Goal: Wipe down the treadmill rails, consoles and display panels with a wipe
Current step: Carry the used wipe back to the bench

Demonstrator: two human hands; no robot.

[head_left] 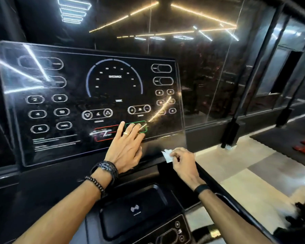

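Left hand (126, 147) fingers (134, 128) straight and spread, lying flat on the lower part of the display panel (88, 103), tips over the green-outlined button (136, 127), just right of the red-outlined button (105, 133). Gold ring on one finger. Dark bracelets (104, 170) and a bead band on the left wrist. Right hand (182, 162) fingers curled, pinching a small white wipe (166, 155) at the panel's lower right corner, against the dark frame under it. Black band (202, 188) on the right wrist. Panel is tilted, glossy black, with a round dial graphic at centre and numbered buttons at both sides; ceiling light strips reflect in it. Below the hands, console tray (130, 213) with a small logo. Side rail (236, 205) runs down right of the right forearm. Tiled floor to the right.
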